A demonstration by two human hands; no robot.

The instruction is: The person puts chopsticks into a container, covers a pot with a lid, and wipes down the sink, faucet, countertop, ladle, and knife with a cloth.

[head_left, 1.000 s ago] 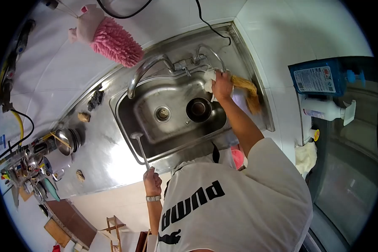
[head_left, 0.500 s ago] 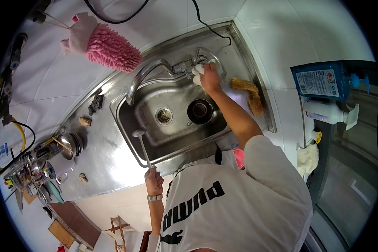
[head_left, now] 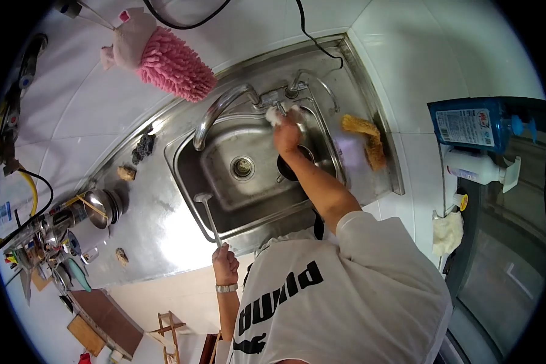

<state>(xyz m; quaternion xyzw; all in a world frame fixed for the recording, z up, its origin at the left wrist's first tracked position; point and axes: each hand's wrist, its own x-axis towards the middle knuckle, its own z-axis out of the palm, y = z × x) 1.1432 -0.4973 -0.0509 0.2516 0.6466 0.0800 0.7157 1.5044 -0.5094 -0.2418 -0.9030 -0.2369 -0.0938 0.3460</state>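
Observation:
My left hand (head_left: 225,264), with a watch at the wrist, is closed round the handle of a metal ladle (head_left: 208,212); the ladle's head hangs over the sink's near left corner. My right hand (head_left: 287,134) holds a white cloth (head_left: 276,115) at the tap's lever, behind the sink basin (head_left: 221,151). Part of the cloth is hidden by the fingers. The large curved faucet (head_left: 212,116) arches left of this hand. Under my right forearm a dark pot (head_left: 285,170) stands in the basin, partly covered.
A thin curved tap (head_left: 316,77) rises behind the sink. A yellow-brown cloth (head_left: 373,148) lies on the right ledge. Bowls (head_left: 97,209) and utensils stand at the left. A pink duster (head_left: 175,67) hangs at the back wall; a blue bottle (head_left: 467,126) is at the right.
My right hand has moved left with the white cloth, from the thin tap to the tap's lever, away from the yellow-brown cloth. My left hand keeps hold of the ladle.

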